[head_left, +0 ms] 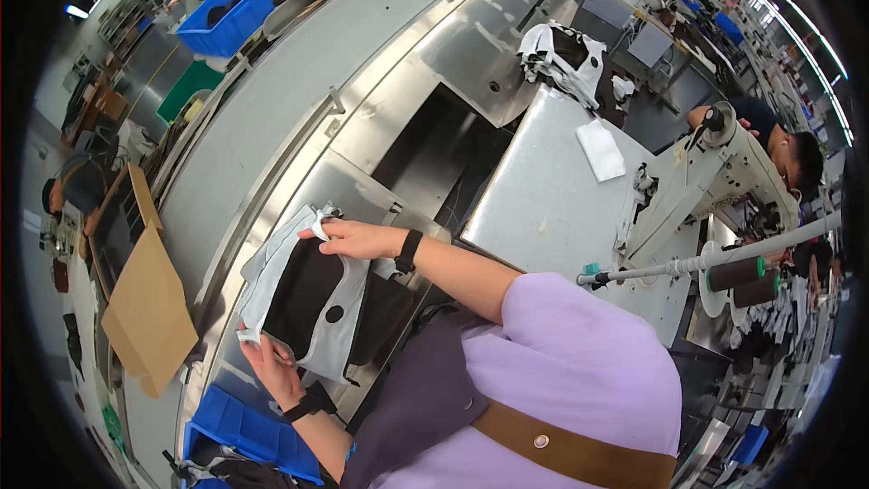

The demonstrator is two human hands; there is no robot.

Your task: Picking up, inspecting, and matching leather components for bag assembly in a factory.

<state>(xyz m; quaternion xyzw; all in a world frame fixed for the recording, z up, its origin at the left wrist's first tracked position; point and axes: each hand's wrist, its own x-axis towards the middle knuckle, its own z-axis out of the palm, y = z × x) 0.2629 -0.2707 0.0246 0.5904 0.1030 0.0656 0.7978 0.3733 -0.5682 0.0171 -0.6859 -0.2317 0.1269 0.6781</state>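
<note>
A light grey and black cut fabric piece (306,294) with a black round spot is spread between my hands, over more grey fabric on the metal worktop (335,167). My right hand (358,240) is closed on its upper edge, thumb and fingers pinching the grey cloth. At the lower left corner, my left hand (276,371) grips the grey edge between thumb and fingers. The piece looks fairly flat, its dark middle panel facing up. Dark fabric (385,317) lies beside it, partly under the grey edge. Both wrists wear black bands.
A blue crate (244,435) with dark cloth stands below my left arm. To the right, a sewing machine (715,172) and thread spools (738,273) sit by a grey table (534,181) bearing a fabric pile (570,59). Beyond a long grey surface (272,118) stands a cardboard box (149,308). Other people work nearby.
</note>
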